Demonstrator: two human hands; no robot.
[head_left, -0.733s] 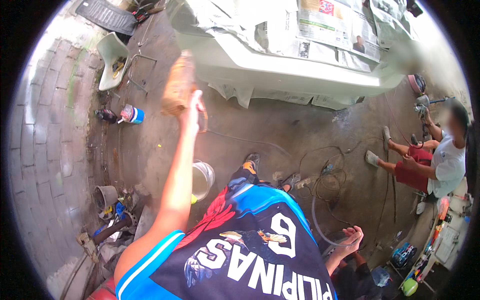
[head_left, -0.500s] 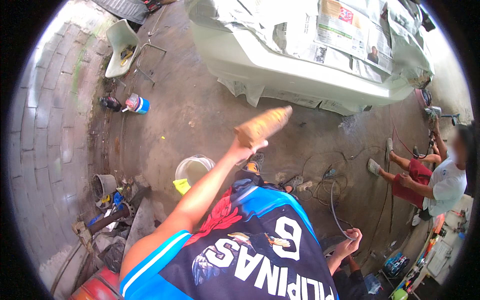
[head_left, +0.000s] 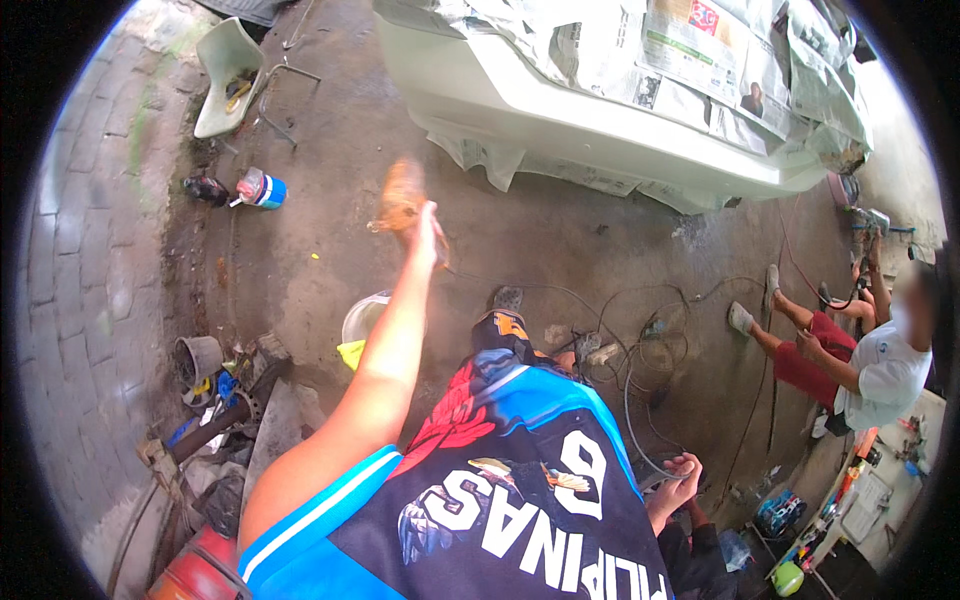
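My left hand (head_left: pixel 427 232) is stretched out ahead over the floor, wrapped round a long orange-brown tool (head_left: pixel 402 194). Motion blurs the tool, so its exact kind does not show. A dark line trails from behind that hand toward the looped hoses on the right. Low on the right, the fingers of my right hand (head_left: pixel 681 478) are closed round a grey hose (head_left: pixel 629 395). Beyond the tool stands a white vehicle body (head_left: pixel 600 115), its upper part masked with newspaper (head_left: pixel 690 60) and more paper hanging below its lower edge.
A bucket (head_left: pixel 362 318) with a yellow cloth (head_left: pixel 350 353) on its rim stands left of my legs. Looped hoses (head_left: pixel 660 350) lie on the floor. Farther left are a chair (head_left: pixel 222 75) and a blue-banded container (head_left: pixel 265 190). A person (head_left: pixel 880 355) sits at the right.
My left hand has swung the tool left, away from the vehicle body, and turned it more upright in view. My right hand keeps its hold on the hose and has shifted slightly left.
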